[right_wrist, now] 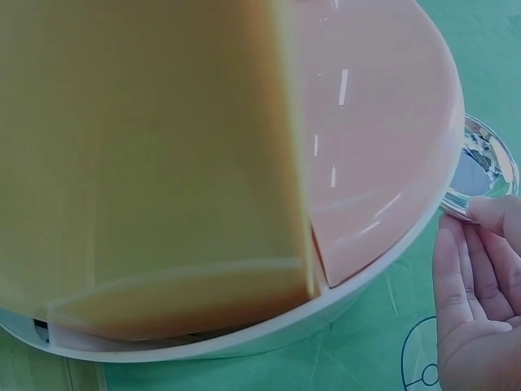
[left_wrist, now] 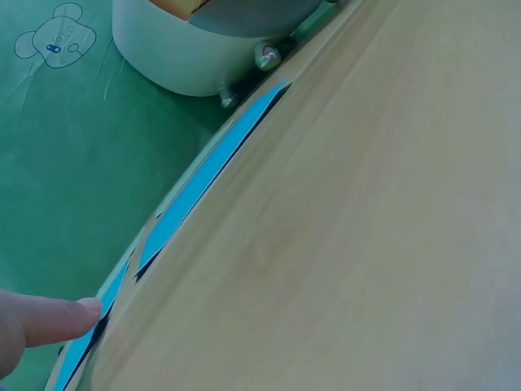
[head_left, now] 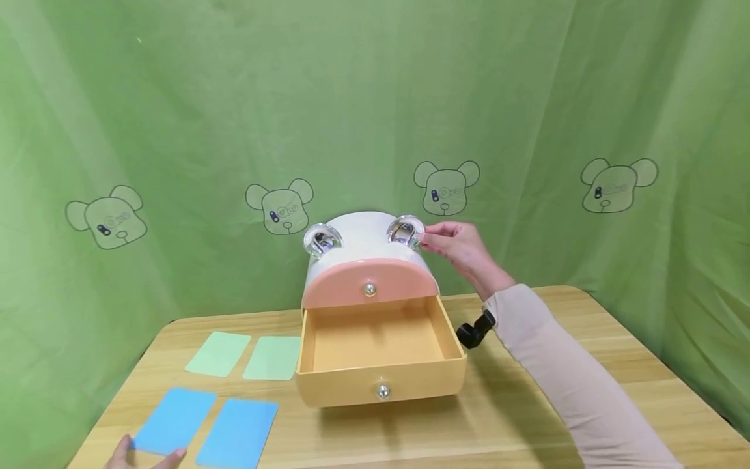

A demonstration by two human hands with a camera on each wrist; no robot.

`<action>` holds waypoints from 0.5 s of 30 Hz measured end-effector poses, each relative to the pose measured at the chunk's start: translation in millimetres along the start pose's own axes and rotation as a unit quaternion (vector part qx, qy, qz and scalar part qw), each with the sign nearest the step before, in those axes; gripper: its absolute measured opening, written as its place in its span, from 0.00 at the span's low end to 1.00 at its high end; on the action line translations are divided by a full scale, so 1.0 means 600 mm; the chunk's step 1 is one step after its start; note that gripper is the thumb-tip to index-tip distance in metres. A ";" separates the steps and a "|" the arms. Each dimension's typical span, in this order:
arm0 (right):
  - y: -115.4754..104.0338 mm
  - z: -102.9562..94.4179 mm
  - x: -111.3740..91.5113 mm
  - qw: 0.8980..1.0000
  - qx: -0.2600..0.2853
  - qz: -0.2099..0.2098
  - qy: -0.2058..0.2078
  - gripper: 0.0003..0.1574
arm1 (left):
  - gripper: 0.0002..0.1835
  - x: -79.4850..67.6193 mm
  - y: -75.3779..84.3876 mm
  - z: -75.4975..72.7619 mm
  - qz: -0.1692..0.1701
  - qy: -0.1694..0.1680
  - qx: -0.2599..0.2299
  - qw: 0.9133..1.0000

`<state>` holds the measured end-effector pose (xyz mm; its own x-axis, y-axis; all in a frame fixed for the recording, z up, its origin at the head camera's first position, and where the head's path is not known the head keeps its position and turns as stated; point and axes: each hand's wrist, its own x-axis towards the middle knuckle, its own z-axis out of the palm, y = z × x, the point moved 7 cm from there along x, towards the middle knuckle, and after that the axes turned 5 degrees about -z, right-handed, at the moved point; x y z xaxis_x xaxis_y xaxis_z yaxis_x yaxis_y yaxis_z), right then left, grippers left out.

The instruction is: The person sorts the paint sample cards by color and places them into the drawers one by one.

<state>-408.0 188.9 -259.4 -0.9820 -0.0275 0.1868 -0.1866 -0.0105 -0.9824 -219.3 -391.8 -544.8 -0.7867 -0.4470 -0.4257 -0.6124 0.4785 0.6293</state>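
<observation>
A drawer box with a white body [head_left: 368, 233], shaped like an animal's head, stands at the table's middle. Its pink upper drawer [head_left: 340, 286] is closed, while the yellow lower drawer [head_left: 381, 384] is pulled out, with nothing inside. My right hand [head_left: 463, 251] pinches the rim of the box's right silver ear [right_wrist: 498, 155] between thumb and fingers. At the lower left, my left hand [head_left: 119, 456] touches the near corners of a blue card [head_left: 176, 417] with spread, straight digits. Most of that hand is below the head view. Another blue card [head_left: 239, 430] lies to its right.
Two pale green cards [head_left: 218, 354] lie farther back, left of the drawer box. A silver left ear [head_left: 322, 240] tops the box's other side. Behind the wooden table [head_left: 562, 391] hangs a green curtain [head_left: 351, 98] printed with bear heads. A black wrist camera [head_left: 476, 331] hangs by the right sleeve.
</observation>
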 end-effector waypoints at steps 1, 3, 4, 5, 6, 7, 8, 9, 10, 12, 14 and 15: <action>-0.001 0.000 0.000 1.000 -0.003 -0.001 -0.001 0.10 | 0.75 -0.003 0.006 -0.003 -0.004 0.020 0.015 1.000; -0.001 -0.001 -0.001 1.000 -0.006 -0.001 0.000 0.10 | 0.77 -0.007 0.018 -0.008 -0.007 0.053 0.041 0.998; -0.001 -0.001 -0.001 1.000 -0.006 0.000 0.001 0.10 | 0.77 -0.009 0.021 -0.009 -0.007 0.059 0.051 0.997; -0.002 -0.002 -0.001 1.000 -0.008 0.000 0.000 0.10 | 0.77 -0.010 0.023 -0.009 -0.007 0.062 0.058 0.996; -0.002 -0.002 -0.001 1.000 -0.009 0.000 0.000 0.10 | 0.77 -0.010 0.024 -0.009 -0.008 0.064 0.063 0.996; -0.002 -0.002 -0.001 1.000 -0.010 0.000 0.000 0.09 | 0.77 -0.010 0.025 -0.009 -0.007 0.062 0.068 0.996; -0.002 -0.003 -0.001 1.000 -0.010 0.000 0.000 0.09 | 0.77 -0.009 0.024 -0.008 -0.005 0.062 0.073 0.995; -0.002 -0.003 -0.002 1.000 -0.011 0.000 0.001 0.09 | 0.77 -0.007 0.024 -0.008 -0.002 0.064 0.076 0.995; -0.002 -0.002 -0.002 1.000 -0.013 0.000 0.001 0.09 | 0.76 -0.005 0.023 -0.007 0.001 0.068 0.076 0.995; -0.002 -0.002 -0.001 1.000 -0.017 0.001 0.003 0.10 | 0.77 0.002 0.017 -0.004 0.004 0.075 0.070 0.995; -0.001 -0.001 -0.001 1.000 -0.023 0.004 0.003 0.11 | 0.78 0.013 0.009 -0.001 0.001 0.086 0.052 0.995; -0.001 0.000 -0.001 1.000 -0.025 0.005 0.003 0.13 | 0.78 0.017 0.005 0.000 0.000 0.091 0.047 0.995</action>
<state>-407.4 189.1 -259.0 -0.9839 -0.0218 0.1776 -0.1784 0.0400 -0.9832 -229.3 -395.2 -547.3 -0.7653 -0.5717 -0.2957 -0.6233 0.5436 0.5621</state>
